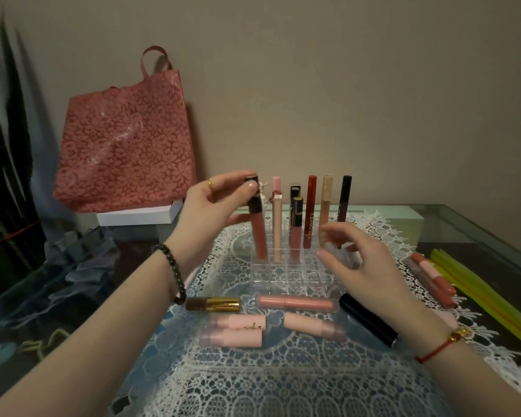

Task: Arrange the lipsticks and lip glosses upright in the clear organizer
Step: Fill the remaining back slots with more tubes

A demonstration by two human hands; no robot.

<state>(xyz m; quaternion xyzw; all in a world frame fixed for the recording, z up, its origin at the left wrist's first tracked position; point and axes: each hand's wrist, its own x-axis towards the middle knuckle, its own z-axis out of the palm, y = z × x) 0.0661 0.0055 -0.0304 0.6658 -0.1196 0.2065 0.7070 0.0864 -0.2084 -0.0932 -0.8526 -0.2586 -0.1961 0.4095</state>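
Six tubes stand in the clear organizer [298, 275] as I read it from my feed, though the ones at the back overlap and I may be miscounting; the left hand [211, 203] pinches the black cap of a coral lip gloss [257, 227] between thumb and fingers, its lower end down in the front-left compartment, leaning slightly; beside it stand a pale pink tube [276, 218], a short gold-banded gloss [296, 227], a red tube [309, 212], a beige glitter tube [325, 206] and a dark-capped tube [343, 200]; the right hand [370, 266] hovers over the organizer's right side with fingers spread apart and nothing in them, hiding part of that side from me.

On the lace mat [283, 380] in front of the organizer lie a brown and gold lipstick [213, 304], a pink gloss tube [295, 302], three pale pink lipsticks [238, 331] and a black lipstick [369, 322] partly under the right wrist; two more glosses [433, 278] lie at the mat's right edge, near some yellow sticks [487, 296] on the glass table [463, 224]; a red floral bag [124, 152] leans against the wall behind a white box [139, 216].
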